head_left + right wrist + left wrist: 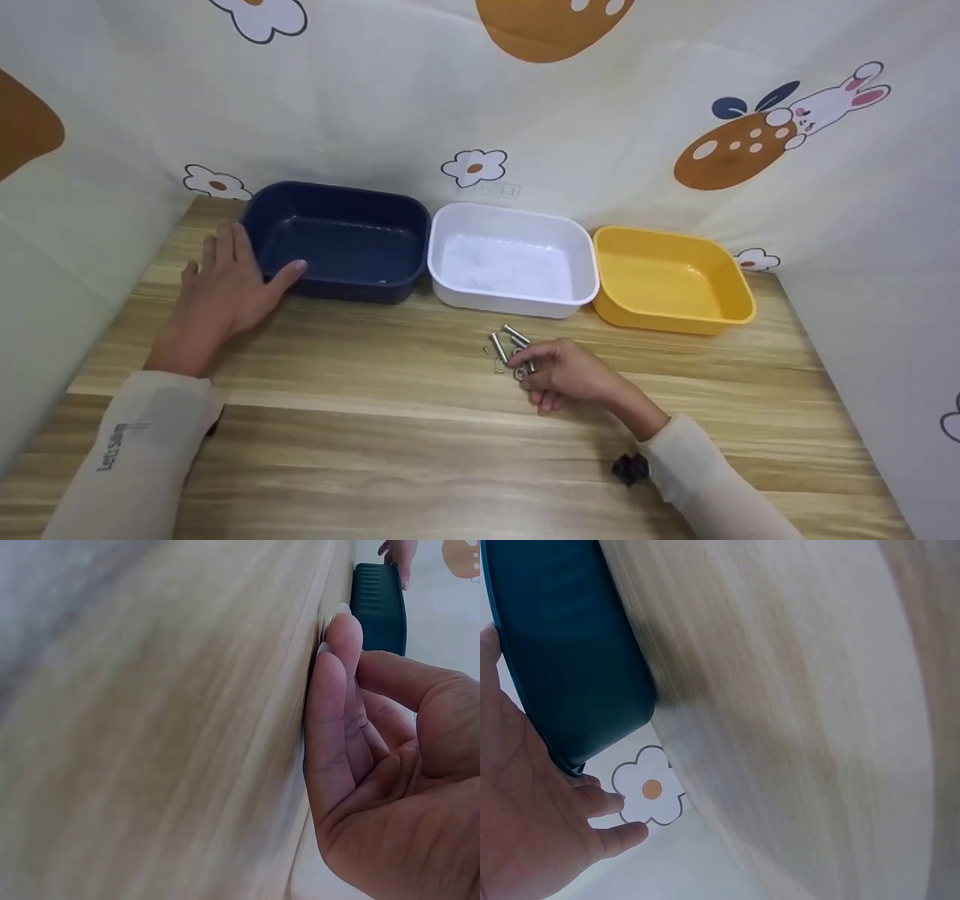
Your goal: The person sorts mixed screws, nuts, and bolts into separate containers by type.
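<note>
My left hand [229,289] rests at the left end of the navy blue bin [352,291], its fingers along the side and its thumb over the front rim. In the left wrist view its fingers spread beside the bin's wall [577,652]. My right hand [574,371] is low over the table among small metal hardware, pinching a metal nut [520,373] between thumb and index finger. Around those fingertips lie several silver bolts [499,348] and some tiny screws [499,370]. In the right wrist view the curled fingers [326,720] hide the hardware.
A white bin [514,305] stands in the middle of the row, with a yellow bin [667,321] to its right. All sit at the back of the wooden table [420,465], against a printed cloth [375,97] that also rises at both sides.
</note>
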A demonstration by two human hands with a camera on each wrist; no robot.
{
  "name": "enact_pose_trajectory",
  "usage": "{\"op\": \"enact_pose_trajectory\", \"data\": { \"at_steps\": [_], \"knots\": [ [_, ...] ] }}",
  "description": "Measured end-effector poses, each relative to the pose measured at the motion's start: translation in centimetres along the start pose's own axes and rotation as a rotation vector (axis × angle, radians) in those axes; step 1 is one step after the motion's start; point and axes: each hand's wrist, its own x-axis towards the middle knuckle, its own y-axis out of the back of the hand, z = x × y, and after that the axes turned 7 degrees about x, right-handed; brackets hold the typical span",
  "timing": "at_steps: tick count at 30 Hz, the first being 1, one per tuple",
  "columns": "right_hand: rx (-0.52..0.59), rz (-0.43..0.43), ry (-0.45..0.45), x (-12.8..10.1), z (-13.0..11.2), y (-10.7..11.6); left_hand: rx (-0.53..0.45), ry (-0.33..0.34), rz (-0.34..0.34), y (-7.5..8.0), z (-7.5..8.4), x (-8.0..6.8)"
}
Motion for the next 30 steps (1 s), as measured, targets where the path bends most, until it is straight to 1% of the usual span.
{"op": "enact_pose_trajectory", "data": {
  "at_steps": [7,12,19,26,30],
  "knots": [
    [-0.021,0.018,-0.005,-0.07,-0.25,-0.23,-0.007,0.007,-0.006,-0.15,-0.18,0.09],
    [-0.001,0.031,-0.007,-0.06,-0.24,-0.38,-0.012,0.005,-0.007,-0.13,-0.07,0.16],
    [0.0,0.014,0.024,-0.05,-0.09,-0.36,-0.01,0.001,-0.006,-0.17,-0.04,0.11],
    [-0.02,0.002,0.031,-0.16,-0.04,-0.25,-0.01,0.001,-0.012,-0.16,0.04,0.1],
    [-0.027,-0.006,0.041,-0.24,-0.17,-0.23,-0.005,0.0,-0.004,-0.08,-0.09,0.12]
  ]
}}
